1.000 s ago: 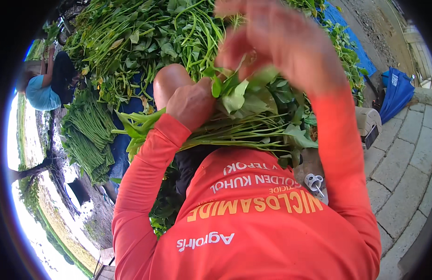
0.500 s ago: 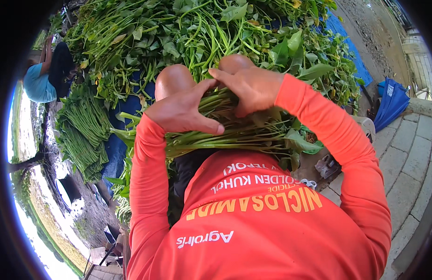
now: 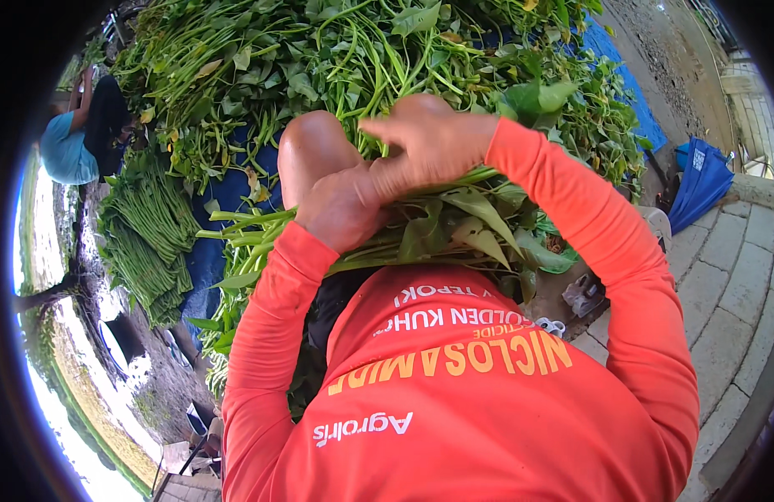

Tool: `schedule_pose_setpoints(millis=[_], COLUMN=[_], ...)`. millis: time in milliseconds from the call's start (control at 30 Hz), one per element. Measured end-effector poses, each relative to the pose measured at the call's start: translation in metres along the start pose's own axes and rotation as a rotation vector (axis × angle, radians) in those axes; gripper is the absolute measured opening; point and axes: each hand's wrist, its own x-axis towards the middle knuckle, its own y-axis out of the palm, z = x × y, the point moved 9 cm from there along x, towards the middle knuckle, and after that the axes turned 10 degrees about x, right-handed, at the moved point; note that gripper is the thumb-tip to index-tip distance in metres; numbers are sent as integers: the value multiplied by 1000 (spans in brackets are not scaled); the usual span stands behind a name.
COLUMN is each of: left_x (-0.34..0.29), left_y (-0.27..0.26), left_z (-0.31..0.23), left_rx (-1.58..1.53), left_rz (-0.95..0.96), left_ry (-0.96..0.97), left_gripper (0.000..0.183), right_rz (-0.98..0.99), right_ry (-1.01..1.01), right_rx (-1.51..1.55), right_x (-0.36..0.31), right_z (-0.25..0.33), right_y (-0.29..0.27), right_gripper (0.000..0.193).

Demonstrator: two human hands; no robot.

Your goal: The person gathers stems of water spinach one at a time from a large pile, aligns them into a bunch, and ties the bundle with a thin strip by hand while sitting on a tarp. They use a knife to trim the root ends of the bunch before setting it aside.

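A bundle of leafy green stems lies across my lap, its cut ends pointing left and its broad leaves right. My left hand is closed over the stem part of the bundle, its fingertips mostly hidden. Just above it, my right hand reaches across from the right, slightly blurred. Its forefinger stretches out to the left and its thumb meets the left hand, with a gap between finger and thumb. The right hand's other fingers are hidden.
A large heap of leafy greens spreads beyond my knees on a blue sheet. Stacked bundles lie at the left, near a person in a blue shirt. A folded blue umbrella stands on the right by the paving.
My left hand has moved right and closed over the stems. My right hand has shifted left until the hands meet. Broad leaves now lie over the bundle's right part.
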Motion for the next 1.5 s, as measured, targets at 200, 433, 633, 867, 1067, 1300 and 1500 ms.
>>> schedule_pose_setpoints(millis=[200,433,633,867,1067,1300,1500], left_x=[16,10,11,-8,-59,-60,-73], left_y=[-15,5,-8,-18,-18,-19,-17], left_z=[1,6,-29,-26,-55,-59,-55], left_rx=[-195,-67,133,145,-2,-13,26], left_rz=[235,160,73,79,93,64,-14], left_ry=[-144,-236,-194,-215,-153,-121,-87], left_gripper=[66,53,42,50,64,61,51], right_rz=[127,227,-260,-189,-772,-1154,-895], right_ry=[3,124,-165,75,-30,415,-217], right_rx=[-325,-231,-625,-759,-701,-1030,364], right_x=[-23,-38,-88,-107,-194,-318,-92], right_z=[11,-3,9,2,-23,-66,117], right_y=[26,0,1,2,24,-114,-47], right_gripper=[67,50,56,56,64,65,31])
